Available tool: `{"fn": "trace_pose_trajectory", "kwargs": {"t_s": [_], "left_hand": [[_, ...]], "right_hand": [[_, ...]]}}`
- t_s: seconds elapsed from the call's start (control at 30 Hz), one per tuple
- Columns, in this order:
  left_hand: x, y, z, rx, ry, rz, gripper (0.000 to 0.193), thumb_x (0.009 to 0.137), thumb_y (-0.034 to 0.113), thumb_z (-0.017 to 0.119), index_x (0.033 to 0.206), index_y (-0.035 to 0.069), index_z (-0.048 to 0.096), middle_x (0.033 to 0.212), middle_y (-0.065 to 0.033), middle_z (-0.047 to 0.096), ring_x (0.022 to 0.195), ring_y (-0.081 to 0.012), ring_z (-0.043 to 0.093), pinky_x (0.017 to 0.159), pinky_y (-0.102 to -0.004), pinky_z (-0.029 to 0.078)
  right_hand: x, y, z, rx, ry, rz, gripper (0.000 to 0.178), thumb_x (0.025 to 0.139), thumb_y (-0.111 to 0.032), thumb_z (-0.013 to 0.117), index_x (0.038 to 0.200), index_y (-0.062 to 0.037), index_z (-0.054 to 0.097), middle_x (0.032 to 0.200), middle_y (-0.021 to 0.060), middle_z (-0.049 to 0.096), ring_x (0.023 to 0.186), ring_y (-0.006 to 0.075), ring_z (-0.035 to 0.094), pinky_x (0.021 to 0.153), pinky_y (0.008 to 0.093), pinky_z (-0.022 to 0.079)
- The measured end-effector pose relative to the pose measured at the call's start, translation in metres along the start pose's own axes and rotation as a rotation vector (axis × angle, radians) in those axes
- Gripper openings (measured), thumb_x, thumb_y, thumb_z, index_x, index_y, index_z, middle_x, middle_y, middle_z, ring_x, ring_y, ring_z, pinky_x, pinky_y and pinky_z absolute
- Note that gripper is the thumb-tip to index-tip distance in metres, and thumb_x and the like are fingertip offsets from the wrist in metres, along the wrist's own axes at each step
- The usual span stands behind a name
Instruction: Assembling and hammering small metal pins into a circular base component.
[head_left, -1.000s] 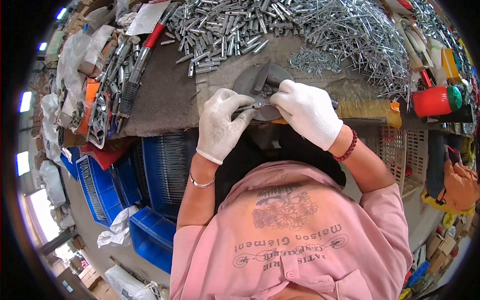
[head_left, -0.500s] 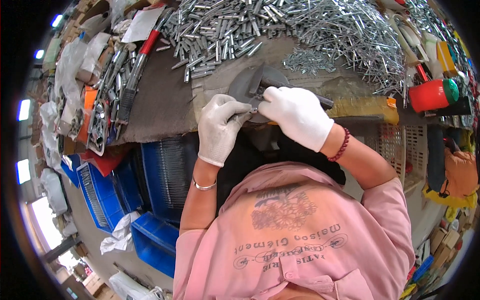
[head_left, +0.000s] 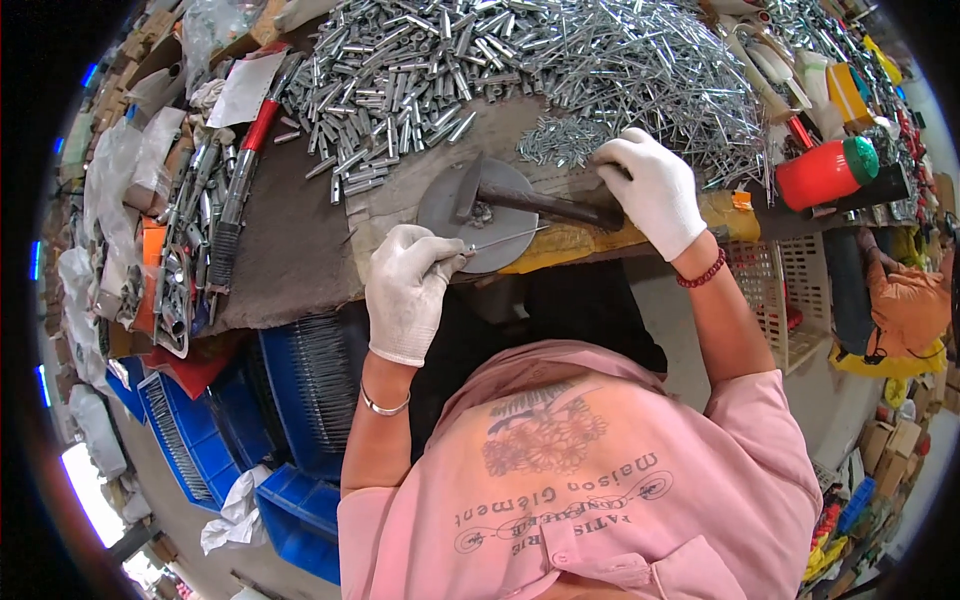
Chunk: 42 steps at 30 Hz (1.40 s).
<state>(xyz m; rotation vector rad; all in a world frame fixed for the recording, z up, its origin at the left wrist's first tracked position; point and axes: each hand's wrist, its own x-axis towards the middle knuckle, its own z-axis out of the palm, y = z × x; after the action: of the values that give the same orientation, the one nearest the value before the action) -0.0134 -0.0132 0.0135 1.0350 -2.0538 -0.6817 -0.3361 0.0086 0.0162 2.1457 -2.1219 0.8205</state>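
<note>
My left hand (head_left: 405, 295), in a white glove, pinches a thin metal rod (head_left: 510, 237) that points right over the round grey plate (head_left: 437, 208). On that plate rests a hammer (head_left: 545, 205), its head over the middle and its dark handle lying to the right. My right hand (head_left: 655, 190), gloved too, is off the rod. Its slightly curled fingers are apart, beside a small heap of short metal pins (head_left: 560, 140), and nothing shows in them.
A big pile of metal sleeves (head_left: 400, 90) and long thin rods (head_left: 660, 80) covers the far bench. To the right stands a red jar with a green lid (head_left: 825, 175). Tools (head_left: 235, 200) lie at the left. Blue bins (head_left: 300, 515) sit below, left. Another person (head_left: 905, 310) is at far right.
My hands have parted: the right went from the left's fingertips out to the right and farther, by the pin heap. The left keeps its pinch, and the rod now shows. The whole view has shifted.
</note>
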Motion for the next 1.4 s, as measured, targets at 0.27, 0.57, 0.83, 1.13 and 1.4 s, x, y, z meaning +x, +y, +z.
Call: {"fn": "trace_pose_trajectory", "kwargs": {"t_s": [0.27,0.57,0.83,1.13,1.4], "left_hand": [[0.001,0.002,0.003,0.002,0.047,0.036,0.016,0.078,0.003,0.087,0.09,0.006,0.077,0.083,-0.0084,0.066,0.079,-0.0266,0.066,0.07,-0.0376,0.053],[0.0,-0.002,0.004,-0.003,0.057,0.005,0.017,0.077,0.002,0.087,0.09,0.007,0.077,0.083,-0.0089,0.066,0.076,-0.0274,0.066,0.068,-0.0379,0.053],[-0.003,-0.008,0.007,0.042,0.013,-0.048,0.015,0.075,0.005,0.084,0.086,0.009,0.076,0.085,-0.0083,0.066,0.082,-0.031,0.067,0.073,-0.0432,0.054],[-0.007,-0.01,0.008,0.022,0.078,0.011,0.017,0.076,0.004,0.084,0.089,0.01,0.076,0.086,-0.0078,0.066,0.082,-0.0315,0.068,0.071,-0.0429,0.055],[-0.006,-0.014,0.011,0.033,0.087,0.01,0.018,0.075,0.004,0.085,0.09,0.009,0.077,0.088,-0.0082,0.068,0.083,-0.0316,0.07,0.073,-0.0433,0.056]], "right_hand": [[0.011,0.012,0.013,0.068,-0.107,-0.095,0.01,0.091,-0.01,0.07,0.101,-0.0118,0.073,0.097,0.0089,0.063,0.091,0.0321,0.069,0.078,0.04,0.055],[0.019,0.02,0.008,0.165,-0.246,0.001,0.017,0.087,-0.008,0.074,0.103,-0.0057,0.069,0.103,0.0129,0.066,0.098,0.0344,0.068,0.085,0.04,0.055],[-0.001,-0.096,0.008,0.669,-0.216,-0.056,0.027,0.086,0.005,0.073,0.112,-0.0038,0.072,0.093,0.0041,0.071,0.075,0.0114,0.064,0.071,0.0251,0.052],[-0.011,-0.117,0.042,0.592,-0.111,-0.226,0.053,0.079,0.01,0.075,0.129,-0.0066,0.072,0.094,0.0063,0.077,0.094,0.026,0.069,0.091,0.037,0.054],[-0.012,-0.118,0.042,0.563,-0.089,-0.23,0.054,0.079,0.01,0.074,0.131,-0.0057,0.071,0.09,0.0054,0.076,0.092,0.0263,0.069,0.09,0.038,0.053]]}}
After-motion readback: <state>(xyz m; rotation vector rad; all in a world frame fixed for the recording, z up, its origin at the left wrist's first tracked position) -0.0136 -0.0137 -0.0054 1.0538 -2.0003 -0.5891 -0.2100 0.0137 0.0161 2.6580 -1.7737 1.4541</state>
